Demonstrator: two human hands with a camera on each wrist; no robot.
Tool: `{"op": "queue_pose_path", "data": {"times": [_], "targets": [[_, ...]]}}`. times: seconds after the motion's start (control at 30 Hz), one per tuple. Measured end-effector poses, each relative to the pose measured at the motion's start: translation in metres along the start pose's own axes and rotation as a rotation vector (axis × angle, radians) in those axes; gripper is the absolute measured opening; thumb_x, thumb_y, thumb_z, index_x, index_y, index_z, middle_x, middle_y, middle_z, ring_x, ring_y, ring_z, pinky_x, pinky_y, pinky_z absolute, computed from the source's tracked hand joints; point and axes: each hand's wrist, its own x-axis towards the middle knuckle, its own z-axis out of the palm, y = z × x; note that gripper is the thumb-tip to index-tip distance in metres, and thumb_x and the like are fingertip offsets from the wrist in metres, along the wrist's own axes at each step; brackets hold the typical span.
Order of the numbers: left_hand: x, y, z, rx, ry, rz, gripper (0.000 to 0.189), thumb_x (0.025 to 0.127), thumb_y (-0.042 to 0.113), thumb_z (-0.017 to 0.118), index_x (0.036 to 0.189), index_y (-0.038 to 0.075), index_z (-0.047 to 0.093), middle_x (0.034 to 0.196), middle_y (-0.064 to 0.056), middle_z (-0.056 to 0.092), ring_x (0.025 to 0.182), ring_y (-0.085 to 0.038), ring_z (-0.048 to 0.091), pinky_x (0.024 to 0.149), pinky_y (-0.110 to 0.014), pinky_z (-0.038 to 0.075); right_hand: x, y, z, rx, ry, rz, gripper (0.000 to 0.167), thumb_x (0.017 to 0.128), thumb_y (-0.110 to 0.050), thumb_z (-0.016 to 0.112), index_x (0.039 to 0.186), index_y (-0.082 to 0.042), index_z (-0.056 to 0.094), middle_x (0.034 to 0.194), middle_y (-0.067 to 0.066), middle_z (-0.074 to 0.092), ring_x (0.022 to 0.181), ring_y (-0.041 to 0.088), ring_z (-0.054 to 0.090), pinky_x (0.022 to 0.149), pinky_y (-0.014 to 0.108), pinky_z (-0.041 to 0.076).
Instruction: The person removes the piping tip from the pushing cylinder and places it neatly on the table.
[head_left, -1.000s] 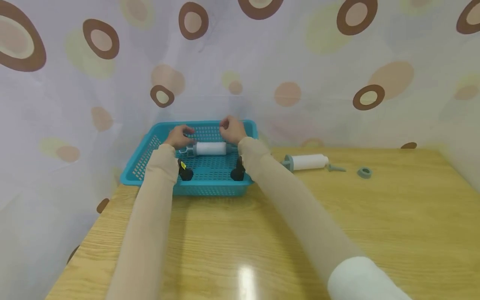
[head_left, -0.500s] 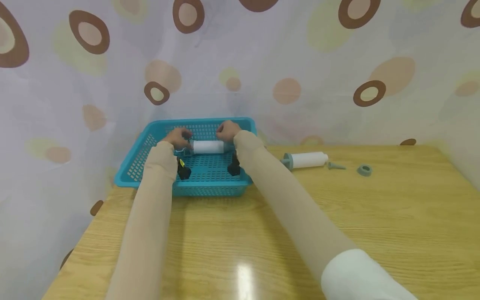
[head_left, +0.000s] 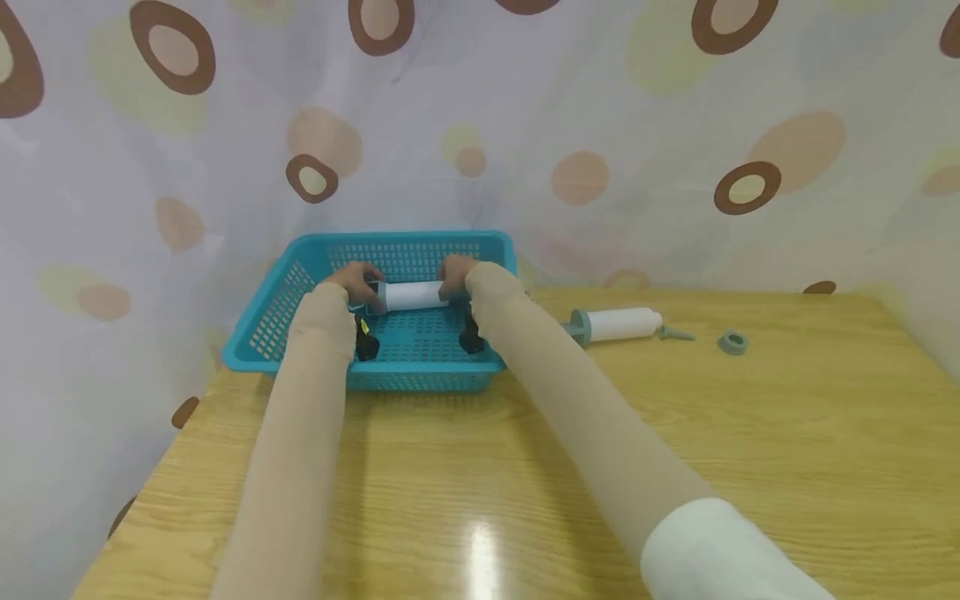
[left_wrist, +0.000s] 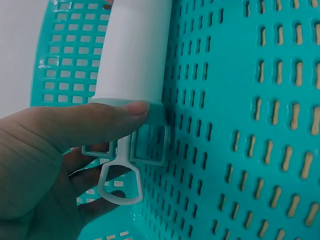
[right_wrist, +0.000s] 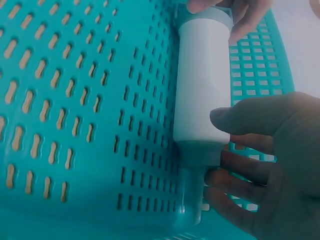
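A large white syringe [head_left: 414, 295] with grey-green ends lies along the back inside a blue plastic basket [head_left: 420, 367]. My left hand [head_left: 360, 285] grips its handle end. In the left wrist view the thumb presses on the grey-green collar [left_wrist: 156, 112], fingers behind, and a looped plunger handle [left_wrist: 120, 185] sticks out below. My right hand [head_left: 455, 275] holds the other end. Its thumb lies on the white barrel [right_wrist: 202, 80] in the right wrist view, with the fingers curled behind, next to the grey-green nozzle [right_wrist: 191, 192].
A second white syringe [head_left: 621, 324] lies on the wooden table [head_left: 570, 467] right of the basket, partly behind the right sleeve. Beyond it lie a small grey-green nozzle piece [head_left: 677, 333] and a grey-green ring [head_left: 732, 342]. A patterned curtain [head_left: 525, 125] hangs behind the table.
Both hands have come down onto the syringe in the basket: the right, earlier above its nozzle end, now holds it there, and the left has closed on the handle end.
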Motion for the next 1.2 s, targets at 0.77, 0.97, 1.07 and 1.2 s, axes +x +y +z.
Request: {"op": "queue_pose_path", "data": {"times": [0.77, 0.97, 1.07, 1.2], "targets": [[-0.010, -0.011, -0.004, -0.040, -0.094, 0.028, 0.063, 0.080, 0.017, 0.072, 0.138, 0.004, 0.049, 0.146, -0.021, 0.040, 0.106, -0.033, 0.049, 0.082, -0.040, 0.048, -0.046, -0.011, -0.004, -0.014, -0.065, 0.053, 0.039, 0.089, -0.010, 0.066, 0.127, -0.003, 0.058, 0.126, 0.011, 0.060, 0.105, 0.021, 0.056, 0.089, 0.034, 0.052], [-0.010, -0.013, -0.006, -0.027, -0.096, 0.054, 0.065, 0.079, 0.018, 0.072, 0.138, 0.003, 0.049, 0.143, -0.023, 0.043, 0.106, -0.032, 0.050, 0.082, -0.039, 0.048, -0.053, -0.010, -0.005, 0.009, -0.054, 0.040, 0.038, 0.088, -0.011, 0.068, 0.124, -0.003, 0.061, 0.123, 0.011, 0.062, 0.098, 0.020, 0.056, 0.087, 0.035, 0.052], [-0.010, -0.015, -0.010, -0.030, -0.079, 0.069, 0.065, 0.079, 0.016, 0.072, 0.138, 0.001, 0.048, 0.144, -0.024, 0.042, 0.120, -0.037, 0.047, 0.096, -0.048, 0.046, -0.054, -0.009, -0.006, 0.067, -0.043, 0.022, 0.042, 0.087, -0.011, 0.069, 0.126, -0.003, 0.059, 0.125, 0.011, 0.060, 0.105, 0.022, 0.057, 0.090, 0.037, 0.052], [-0.011, -0.012, -0.013, -0.037, -0.082, 0.060, 0.066, 0.079, 0.017, 0.074, 0.138, 0.002, 0.048, 0.146, -0.023, 0.041, 0.126, -0.038, 0.045, 0.102, -0.050, 0.043, -0.052, -0.006, -0.008, 0.101, -0.030, 0.007, 0.045, 0.086, -0.012, 0.071, 0.128, -0.003, 0.058, 0.126, 0.011, 0.060, 0.110, 0.023, 0.059, 0.092, 0.038, 0.052]]}}
